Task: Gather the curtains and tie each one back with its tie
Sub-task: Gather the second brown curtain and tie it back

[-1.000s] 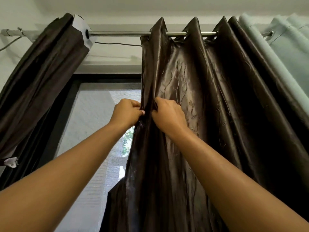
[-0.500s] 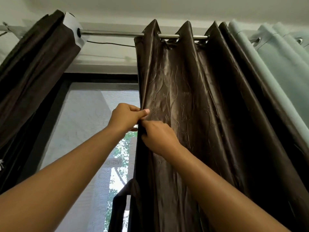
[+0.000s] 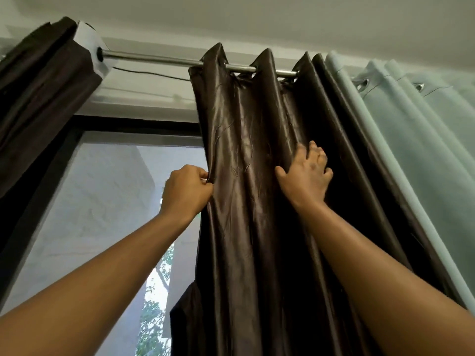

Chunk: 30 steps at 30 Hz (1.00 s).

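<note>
Hanging from the rod (image 3: 164, 59) at ctr, the brown curtain (image 3: 244, 150) is pinched at its L edge by the left hand (image 3: 186, 191); a fold further R is gripped by the right hand (image 3: 305, 176).

No writing, label, brand, number or sign can be read anywhere. The brown curtain (image 3: 244, 150) carries only a faint embossed pattern with no letters in it, and the white patch (image 3: 88, 47) at the end of the rod (image 3: 154, 59) shows no print.
</note>
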Each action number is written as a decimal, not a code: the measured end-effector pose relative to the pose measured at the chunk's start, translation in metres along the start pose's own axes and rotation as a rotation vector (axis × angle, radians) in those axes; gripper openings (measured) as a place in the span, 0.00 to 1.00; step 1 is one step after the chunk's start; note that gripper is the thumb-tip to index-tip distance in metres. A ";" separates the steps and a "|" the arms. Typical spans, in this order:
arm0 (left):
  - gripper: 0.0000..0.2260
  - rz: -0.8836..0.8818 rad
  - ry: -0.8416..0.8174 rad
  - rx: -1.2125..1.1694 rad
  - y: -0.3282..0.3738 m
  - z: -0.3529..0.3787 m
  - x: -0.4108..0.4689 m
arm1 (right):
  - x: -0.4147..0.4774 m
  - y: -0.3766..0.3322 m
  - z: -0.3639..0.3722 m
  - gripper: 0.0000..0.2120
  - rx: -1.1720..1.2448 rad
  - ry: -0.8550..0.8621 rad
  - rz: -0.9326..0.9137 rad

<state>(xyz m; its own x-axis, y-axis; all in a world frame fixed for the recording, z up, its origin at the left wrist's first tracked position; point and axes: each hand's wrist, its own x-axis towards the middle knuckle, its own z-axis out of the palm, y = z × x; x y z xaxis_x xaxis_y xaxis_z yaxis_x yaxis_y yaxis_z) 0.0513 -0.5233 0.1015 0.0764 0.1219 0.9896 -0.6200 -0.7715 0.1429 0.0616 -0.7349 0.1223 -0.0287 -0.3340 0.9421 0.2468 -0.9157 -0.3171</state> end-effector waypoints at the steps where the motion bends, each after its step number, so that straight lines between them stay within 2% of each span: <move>1: 0.08 -0.024 -0.007 -0.046 -0.001 0.001 0.004 | 0.011 0.010 -0.002 0.35 0.001 0.004 0.032; 4: 0.19 -0.178 -0.076 -0.263 0.000 0.005 0.023 | 0.048 0.043 -0.013 0.38 0.012 -0.039 0.186; 6: 0.22 -0.189 -0.076 -0.255 0.008 0.013 0.038 | 0.067 0.063 -0.024 0.40 0.044 -0.101 0.314; 8: 0.23 -0.149 -0.070 -0.207 0.021 0.025 0.048 | 0.082 0.081 -0.031 0.38 0.027 -0.129 0.361; 11: 0.20 -0.121 -0.081 -0.147 0.038 0.049 0.054 | 0.099 0.101 -0.035 0.32 0.051 -0.160 0.336; 14: 0.19 -0.152 -0.038 -0.125 0.049 0.066 0.055 | 0.113 0.109 -0.033 0.36 0.033 -0.070 0.329; 16: 0.19 -0.189 -0.002 -0.121 0.052 0.072 0.057 | 0.126 0.112 -0.032 0.37 0.036 -0.089 0.303; 18: 0.18 -0.208 0.037 -0.114 0.051 0.074 0.059 | 0.136 0.112 -0.029 0.29 0.076 -0.182 0.245; 20: 0.16 -0.208 0.068 -0.100 0.048 0.072 0.060 | 0.139 0.107 -0.022 0.18 0.060 -0.193 0.184; 22: 0.15 -0.197 0.082 -0.071 0.042 0.069 0.060 | 0.139 0.104 -0.013 0.17 0.075 -0.142 0.216; 24: 0.14 -0.194 0.089 -0.067 0.035 0.063 0.060 | 0.140 0.102 -0.003 0.18 0.177 -0.151 0.246; 27: 0.15 -0.180 0.094 -0.087 0.024 0.053 0.064 | 0.137 0.087 0.015 0.18 0.517 -0.281 0.215; 30: 0.19 -0.149 0.096 -0.086 0.012 0.039 0.071 | 0.131 0.048 0.034 0.17 0.600 -0.301 0.120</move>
<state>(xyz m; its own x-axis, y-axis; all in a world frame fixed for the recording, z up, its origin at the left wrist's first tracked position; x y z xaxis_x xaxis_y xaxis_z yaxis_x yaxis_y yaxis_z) 0.0799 -0.5478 0.1743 0.1002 0.2931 0.9508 -0.6718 -0.6850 0.2819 0.1027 -0.8154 0.2340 0.2816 -0.2696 0.9209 0.7281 -0.5650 -0.3881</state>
